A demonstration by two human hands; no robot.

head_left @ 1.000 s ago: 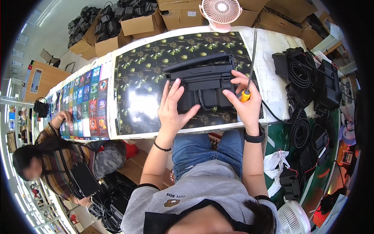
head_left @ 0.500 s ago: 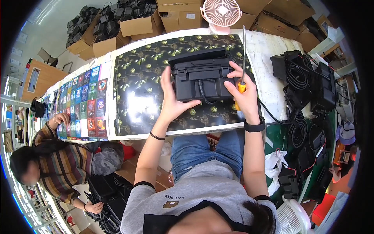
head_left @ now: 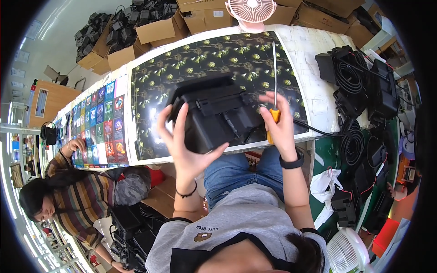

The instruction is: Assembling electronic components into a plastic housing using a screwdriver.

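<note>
While the left hand grips the black case, fingers spread, the right hand holds the yellow-handled screwdriver; its fingers are partly curled.

White table, glossy dark sheet, colourful sheet

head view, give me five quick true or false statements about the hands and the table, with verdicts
1. The right grip holds a screwdriver. True.
2. The screwdriver points toward the person. False: it points away, toward the table's far side.
3. The left grip is on the black case. True.
4. The picture sheet lies right of the case. False: it lies to the left.
5. A pink fan stands at the table's far edge. True.
</note>
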